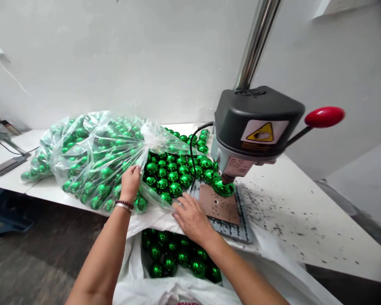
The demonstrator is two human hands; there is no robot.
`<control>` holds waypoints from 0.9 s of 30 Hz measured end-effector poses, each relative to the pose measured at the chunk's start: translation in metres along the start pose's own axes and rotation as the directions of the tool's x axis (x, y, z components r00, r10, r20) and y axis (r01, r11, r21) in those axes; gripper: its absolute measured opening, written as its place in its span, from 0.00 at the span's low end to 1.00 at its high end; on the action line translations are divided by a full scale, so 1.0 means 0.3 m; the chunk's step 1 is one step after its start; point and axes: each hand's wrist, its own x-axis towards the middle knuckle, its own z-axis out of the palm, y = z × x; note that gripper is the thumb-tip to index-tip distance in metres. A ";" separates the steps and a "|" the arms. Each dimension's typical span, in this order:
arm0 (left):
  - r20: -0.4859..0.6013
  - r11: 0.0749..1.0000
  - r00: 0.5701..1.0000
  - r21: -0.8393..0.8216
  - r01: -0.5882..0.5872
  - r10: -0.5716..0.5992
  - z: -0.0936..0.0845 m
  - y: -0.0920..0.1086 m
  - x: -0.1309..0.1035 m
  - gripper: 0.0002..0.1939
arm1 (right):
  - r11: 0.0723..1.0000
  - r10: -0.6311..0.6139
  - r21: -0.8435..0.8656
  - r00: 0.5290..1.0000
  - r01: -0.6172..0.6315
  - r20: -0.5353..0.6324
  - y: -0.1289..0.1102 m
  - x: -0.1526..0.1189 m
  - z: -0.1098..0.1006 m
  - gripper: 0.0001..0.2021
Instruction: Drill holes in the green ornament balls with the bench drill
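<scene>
A large clear plastic bag [92,156] of shiny green balls lies on the table, its neck gathered in a knot. My left hand [131,183] is closed on the film of this bag, just below the knot. Loose green balls [173,176] spread out from the bag's right side. My right hand [192,214] rests with fingers stretched out at the table's front edge, touching the edge of the clear film near those balls. Below both hands hangs an open white sack [133,250] with more green balls inside.
A bench press [257,123] with a red-knobbed lever [324,117] stands on the right, over a brown board [219,203] on a grey base. One green ball touches its tip. Dark scraps litter the white table [305,220]. A blue stool [11,212] stands at left.
</scene>
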 end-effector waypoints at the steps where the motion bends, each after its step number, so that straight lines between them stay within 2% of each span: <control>1: -0.015 0.997 1.000 -0.080 -0.022 0.020 -0.010 -0.009 -0.022 0.20 | 1.000 -0.003 0.009 1.000 0.003 0.000 0.000 -0.007 0.001 0.11; 3: -0.029 0.983 0.999 -0.178 -0.044 0.040 -0.021 -0.032 -0.064 0.22 | 0.999 -0.014 0.030 1.000 0.014 0.005 0.000 -0.018 -0.001 0.10; 5: -0.068 0.983 0.998 -0.184 -0.017 0.004 -0.022 -0.062 -0.086 0.22 | 0.998 -0.026 0.050 1.000 0.025 0.012 0.001 -0.020 -0.007 0.10; 7: -0.141 0.994 0.989 -0.109 0.015 -0.031 -0.019 -0.095 -0.084 0.20 | 0.997 -0.029 0.066 0.999 0.028 0.014 0.000 -0.015 -0.013 0.12; 9: -0.191 1.000 0.981 0.009 0.000 0.002 -0.015 -0.115 -0.074 0.19 | 0.997 -0.026 0.078 1.000 0.025 0.007 -0.002 -0.009 -0.022 0.15; 12: -0.258 0.978 0.950 0.157 -0.140 0.177 -0.001 -0.087 -0.085 0.21 | 0.996 -0.014 0.090 1.000 0.015 -0.017 -0.006 -0.015 -0.049 0.19; 15: -0.294 0.900 0.856 0.236 -0.367 0.426 0.044 0.005 -0.144 0.20 | 0.996 -0.005 0.085 0.999 0.010 -0.050 -0.011 -0.052 -0.098 0.19; 18: -0.086 0.807 0.803 0.109 -0.580 0.589 0.142 0.101 -0.216 0.16 | 0.998 -0.007 0.063 0.995 0.014 -0.098 0.002 -0.115 -0.164 0.15; 20: 0.082 0.786 0.782 -0.018 -0.618 0.617 0.229 0.150 -0.251 0.14 | 0.999 0.024 0.050 0.986 -0.016 -0.162 0.029 -0.164 -0.207 0.12; 21: 0.174 0.774 0.756 -0.084 -0.627 0.631 0.273 0.170 -0.263 0.14 | 0.998 0.053 0.049 0.980 -0.044 -0.193 0.048 -0.188 -0.228 0.11; 23: 0.285 0.769 0.715 -0.193 -0.609 0.638 0.350 0.203 -0.277 0.17 | 0.993 0.114 0.048 0.962 -0.105 -0.247 0.090 -0.232 -0.268 0.09; 25: 0.330 0.806 0.735 -0.256 -0.534 0.592 0.399 0.228 -0.278 0.21 | 0.980 0.199 0.067 0.934 -0.188 -0.296 0.131 -0.266 -0.305 0.09; 27: 0.403 0.856 0.760 -0.321 -0.404 0.510 0.414 0.243 -0.271 0.26 | 0.941 0.336 0.145 0.887 -0.305 -0.318 0.164 -0.289 -0.339 0.10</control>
